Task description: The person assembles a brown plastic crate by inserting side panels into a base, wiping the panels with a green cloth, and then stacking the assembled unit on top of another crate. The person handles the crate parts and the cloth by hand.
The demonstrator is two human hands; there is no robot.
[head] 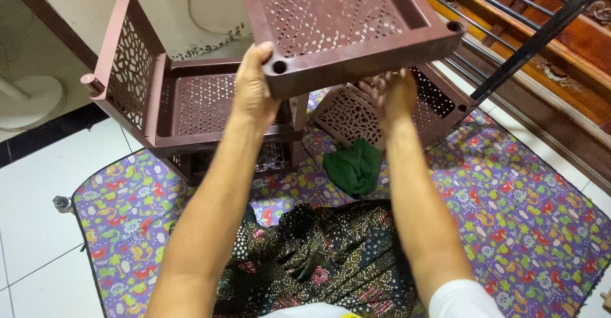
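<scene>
I hold up a brown plastic shelf tray (347,22) with a perforated bottom and round corner sockets. My left hand (253,89) grips its near left corner, thumb on the rim. My right hand (394,92) is just under the tray's near edge with fingers spread; whether it touches the tray is unclear. Below, a partly built brown rack (184,108) lies on its side, with a lattice side panel (130,57) and pegs sticking up.
Another brown lattice tray (356,114) lies behind my right hand on a purple patterned mat (509,210). A green cloth (354,166) rests on the mat. White floor tiles lie to the left, and a black metal railing (541,35) runs at the right.
</scene>
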